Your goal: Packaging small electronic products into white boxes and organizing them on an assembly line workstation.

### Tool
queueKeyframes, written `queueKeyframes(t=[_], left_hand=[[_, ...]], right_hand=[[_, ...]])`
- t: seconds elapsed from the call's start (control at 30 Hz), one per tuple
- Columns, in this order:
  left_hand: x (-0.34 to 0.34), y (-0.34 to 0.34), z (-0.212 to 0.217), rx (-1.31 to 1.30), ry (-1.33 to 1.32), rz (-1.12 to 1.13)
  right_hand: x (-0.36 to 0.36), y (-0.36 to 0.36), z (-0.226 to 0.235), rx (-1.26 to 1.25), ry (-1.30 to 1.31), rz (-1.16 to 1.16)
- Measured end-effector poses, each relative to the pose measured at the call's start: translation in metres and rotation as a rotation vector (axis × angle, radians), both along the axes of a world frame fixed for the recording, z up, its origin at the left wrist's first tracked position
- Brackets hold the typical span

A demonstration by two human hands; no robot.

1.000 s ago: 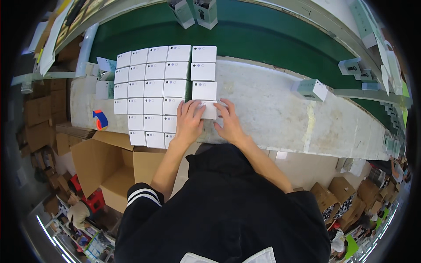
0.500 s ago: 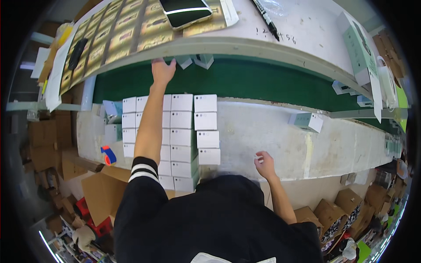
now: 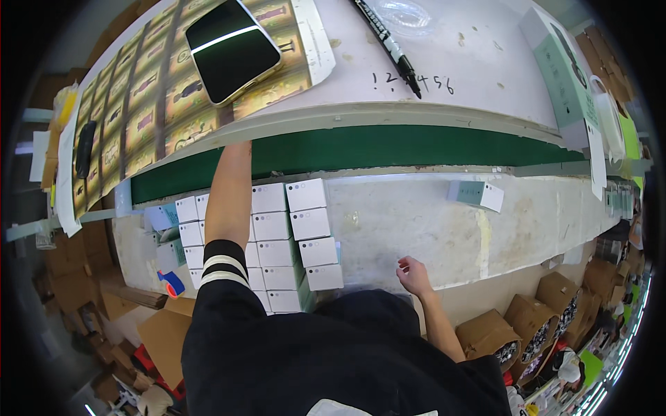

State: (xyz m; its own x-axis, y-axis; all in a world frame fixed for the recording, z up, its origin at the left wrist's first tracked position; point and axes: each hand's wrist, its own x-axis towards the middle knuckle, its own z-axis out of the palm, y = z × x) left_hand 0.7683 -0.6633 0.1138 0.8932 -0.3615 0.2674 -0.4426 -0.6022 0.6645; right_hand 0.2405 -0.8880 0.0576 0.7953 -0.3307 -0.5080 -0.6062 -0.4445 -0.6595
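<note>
White boxes stand in rows on the tabletop, hands well apart.
The boxes (image 3: 309, 225) have pale green sides and small printed dots. Left arm (image 3: 231, 184) stretches under the shelf (image 3: 479, 66), left hand hidden, grip unclear; right hand (image 3: 415, 276) hovers over the tabletop (image 3: 388, 222), loosely curled, unclenched. Handwriting marks the shelf.

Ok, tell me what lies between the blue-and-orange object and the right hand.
In the head view: white boxes, with the left sleeve crossing in front of some, then a bare stretch of grey worktop up to the right hand.
</note>
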Motion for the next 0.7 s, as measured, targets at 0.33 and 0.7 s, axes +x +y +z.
queueKeyframes(t=[0.33, 0.7], left_hand=[[-0.038, -0.055, 0.027, 0.472, -0.094, -0.084], [-0.242, -0.171, 0.091, 0.269, -0.028, -0.249]], right_hand=[[-0.005, -0.013, 0.0, -0.072, -0.044, 0.003], [0.086, -0.011, 0.08, -0.289, -0.739, -0.371]])
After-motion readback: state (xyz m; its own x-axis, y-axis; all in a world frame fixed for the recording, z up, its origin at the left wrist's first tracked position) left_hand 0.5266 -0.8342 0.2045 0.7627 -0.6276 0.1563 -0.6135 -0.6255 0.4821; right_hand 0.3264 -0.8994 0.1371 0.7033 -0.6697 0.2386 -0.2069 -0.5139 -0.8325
